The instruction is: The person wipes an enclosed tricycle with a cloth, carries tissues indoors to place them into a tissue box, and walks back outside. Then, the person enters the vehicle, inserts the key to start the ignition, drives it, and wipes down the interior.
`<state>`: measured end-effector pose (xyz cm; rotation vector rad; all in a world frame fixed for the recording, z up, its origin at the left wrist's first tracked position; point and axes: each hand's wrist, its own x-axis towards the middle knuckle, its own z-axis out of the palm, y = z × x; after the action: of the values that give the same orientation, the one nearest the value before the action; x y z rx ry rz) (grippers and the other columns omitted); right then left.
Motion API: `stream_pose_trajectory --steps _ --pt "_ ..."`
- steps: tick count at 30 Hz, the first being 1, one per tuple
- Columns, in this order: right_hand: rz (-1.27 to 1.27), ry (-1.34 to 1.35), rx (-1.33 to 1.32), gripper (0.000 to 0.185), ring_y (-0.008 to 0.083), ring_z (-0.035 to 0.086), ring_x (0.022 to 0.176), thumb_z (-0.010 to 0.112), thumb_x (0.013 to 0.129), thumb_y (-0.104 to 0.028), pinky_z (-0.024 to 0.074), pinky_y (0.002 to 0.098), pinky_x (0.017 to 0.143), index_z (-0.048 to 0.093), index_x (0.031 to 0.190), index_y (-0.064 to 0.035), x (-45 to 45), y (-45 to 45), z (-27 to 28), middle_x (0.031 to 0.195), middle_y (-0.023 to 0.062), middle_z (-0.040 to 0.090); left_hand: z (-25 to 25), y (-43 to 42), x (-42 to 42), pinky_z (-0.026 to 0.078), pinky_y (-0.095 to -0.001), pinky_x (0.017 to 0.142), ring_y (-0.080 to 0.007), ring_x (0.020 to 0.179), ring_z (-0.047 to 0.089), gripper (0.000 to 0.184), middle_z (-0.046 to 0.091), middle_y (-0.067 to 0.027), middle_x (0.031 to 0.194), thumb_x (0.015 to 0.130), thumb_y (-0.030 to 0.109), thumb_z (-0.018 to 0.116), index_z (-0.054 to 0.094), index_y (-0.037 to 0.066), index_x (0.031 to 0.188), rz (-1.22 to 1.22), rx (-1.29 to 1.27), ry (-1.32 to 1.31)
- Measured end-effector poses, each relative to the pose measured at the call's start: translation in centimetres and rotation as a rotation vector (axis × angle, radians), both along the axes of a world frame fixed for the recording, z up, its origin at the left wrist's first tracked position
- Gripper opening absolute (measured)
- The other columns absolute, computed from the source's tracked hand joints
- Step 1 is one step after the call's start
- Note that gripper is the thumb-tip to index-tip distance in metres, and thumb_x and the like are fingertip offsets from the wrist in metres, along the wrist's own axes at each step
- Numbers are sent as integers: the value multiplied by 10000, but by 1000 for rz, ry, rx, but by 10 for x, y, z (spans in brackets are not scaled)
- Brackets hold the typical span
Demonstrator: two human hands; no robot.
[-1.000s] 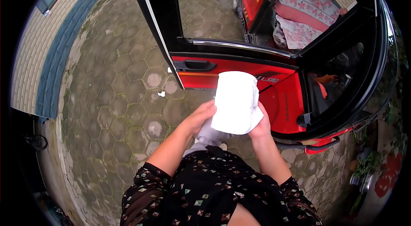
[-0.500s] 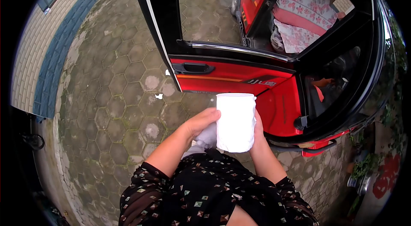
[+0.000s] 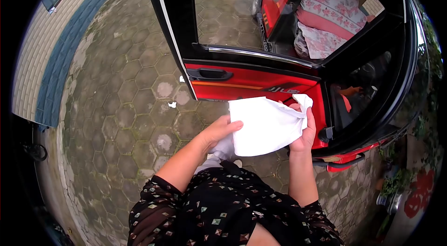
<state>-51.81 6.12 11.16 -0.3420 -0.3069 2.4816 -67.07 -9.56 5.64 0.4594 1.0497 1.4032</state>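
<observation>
A white cloth or paper sheet (image 3: 265,127), folded in layers, is held in front of my body between both hands. My left hand (image 3: 219,132) grips its left edge, with the thumb on top and the other fingers hidden beneath. At the right edge, my right hand (image 3: 305,129) pinches a crumpled, lifted corner, its palm turned up. Beyond the sheet stands the open red and black door (image 3: 223,88) of a small vehicle.
The vehicle's red floor (image 3: 321,120) and black frame lie to the right. Flowered fabric (image 3: 330,8) shows through the door window. Hexagonal paving (image 3: 135,78) has white scraps (image 3: 172,105) on it. A tiled wall (image 3: 46,46) is at left, potted plants (image 3: 396,181) at right.
My right hand has moved to the right and pulled the sheet's right edge outward, so the white bundle is wider and partly unfolded. My left hand keeps its hold on the left edge.
</observation>
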Motion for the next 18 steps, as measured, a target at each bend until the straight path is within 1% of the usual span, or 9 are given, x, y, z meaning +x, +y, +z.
stream_pose_trajectory --steps 1,2,3,5,6,8,10,16,18 --pt "-21 88 -130 241 226 556 873 462 847 -201 439 400 840 484 993 -11 4 5 -5 865 73 563 -2 0 1 385 -297 862 -190 988 497 535 516 -137 1088 753 297 561 436 -52 1139 -21 0 -4" --pt "-25 88 -131 241 226 556 873 462 847 -201 439 400 840 484 993 -11 5 6 -2 865 73 563 -2 -1 2 385 -297 862 -190 988 497 535 516 -137 1088 753 297 561 436 -52 1139 -26 -1 -3" --pt "72 77 112 218 182 550 842 452 854 -178 454 361 808 461 1015 -31 4 7 4 861 70 553 -3 -2 2 388 -298 860 -191 995 495 558 513 -137 1093 746 310 569 430 -52 1147 -53 28 24" --pt "38 -358 582 207 107 530 833 449 855 -122 450 233 742 442 1052 -60 -2 -12 39 857 43 540 -6 -6 1 391 -300 859 -192 1003 493 580 510 -138 1098 738 322 578 423 -51 1154 -85 53 50" --pt "46 -460 768 248 113 513 859 535 796 -115 426 241 742 466 1026 -49 -2 -13 38 916 41 522 -9 -8 0 386 -302 867 -193 1011 489 611 508 -138 1102 725 336 590 416 -52 1163 -99 83 21" --pt "264 -448 1542 339 151 497 898 639 695 -124 412 284 763 485 979 -20 2 -6 56 984 59 496 -9 -12 -4 381 -304 876 -194 1020 486 641 506 -139 1107 711 350 602 408 -52 1171 -109 113 -7" --pt "237 -553 2016 466 256 497 900 719 592 -161 421 309 745 462 945 1 0 -21 77 950 128 470 -3 -16 -5 362 -306 898 -192 1037 476 676 503 -130 1115 684 355 624 402 -47 1180 -117 155 -22" --pt "645 -783 2369 609 318 520 852 738 556 -188 440 354 583 380 1020 -22 6 -51 96 910 135 486 5 -19 0 338 -310 920 -175 1047 458 687 496 -113 1134 646 294 668 397 -25 1192 -172 143 122" --pt "747 -778 2534 587 308 540 733 708 569 -144 428 363 529 372 1036 -25 4 -50 92 788 112 519 6 -19 0 334 -310 924 -172 1049 454 684 494 -109 1138 643 279 669 397 -21 1194 -185 133 147"
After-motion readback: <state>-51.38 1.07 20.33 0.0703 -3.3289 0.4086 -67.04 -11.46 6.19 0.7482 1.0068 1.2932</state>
